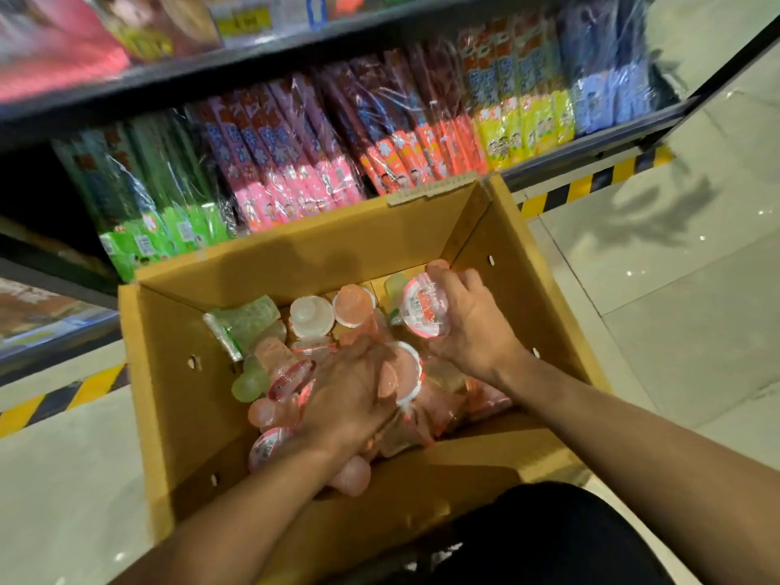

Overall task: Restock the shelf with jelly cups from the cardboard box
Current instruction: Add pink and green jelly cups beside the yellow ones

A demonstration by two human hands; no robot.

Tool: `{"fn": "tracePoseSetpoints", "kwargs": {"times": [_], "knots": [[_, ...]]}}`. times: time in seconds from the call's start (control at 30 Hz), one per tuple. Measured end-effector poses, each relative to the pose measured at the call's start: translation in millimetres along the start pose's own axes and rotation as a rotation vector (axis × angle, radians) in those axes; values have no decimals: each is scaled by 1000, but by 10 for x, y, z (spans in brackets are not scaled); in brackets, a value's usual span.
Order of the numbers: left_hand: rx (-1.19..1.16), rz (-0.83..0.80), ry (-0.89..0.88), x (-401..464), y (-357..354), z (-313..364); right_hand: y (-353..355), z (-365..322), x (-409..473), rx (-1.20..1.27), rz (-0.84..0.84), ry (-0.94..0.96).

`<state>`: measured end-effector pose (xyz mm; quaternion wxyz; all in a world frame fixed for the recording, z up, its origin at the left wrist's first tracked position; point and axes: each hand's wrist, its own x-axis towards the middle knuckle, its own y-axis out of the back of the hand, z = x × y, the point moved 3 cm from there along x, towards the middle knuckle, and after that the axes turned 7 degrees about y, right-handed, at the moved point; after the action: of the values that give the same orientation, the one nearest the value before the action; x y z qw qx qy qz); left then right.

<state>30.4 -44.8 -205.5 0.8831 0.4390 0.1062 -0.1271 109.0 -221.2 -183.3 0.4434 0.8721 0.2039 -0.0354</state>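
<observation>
An open cardboard box (181,373) stands on the floor in front of the shelf (295,61), with several pink, white and green jelly cups (312,316) heaped inside. My left hand (346,399) reaches down into the heap and grips a pink jelly cup (401,373) with a white rim. My right hand (468,323) holds another pink cup (422,308) by its side near the box's far right corner, its printed lid facing left. Both forearms cross over the box's near edge.
The lower shelf holds upright packets in green (160,221), pink (278,179), red (405,141), yellow (523,116) and blue (612,82). A yellow-and-black hazard stripe (591,183) runs along the shelf base. Tiled floor (675,289) lies to the right.
</observation>
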Motion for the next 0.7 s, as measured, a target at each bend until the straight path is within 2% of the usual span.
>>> {"fn": "tracePoseSetpoints", "kwargs": {"times": [0.17,0.27,0.37,0.57,0.7], "knots": [[-82,128,184,-428,1226,782,1150,-755,-306,53,57,14],[-203,39,295,-780,2126,1304,2002,-1414,-470,128,78,82],[-294,136,416,-1131,3127,1870,2864,-2111,-563,159,123,179],[-395,414,415,-1588,4744,3040,4588,-3566,-976,314,376,291],[-624,587,360,-1869,5471,3725,5338,-4147,-1286,480,393,274]]}}
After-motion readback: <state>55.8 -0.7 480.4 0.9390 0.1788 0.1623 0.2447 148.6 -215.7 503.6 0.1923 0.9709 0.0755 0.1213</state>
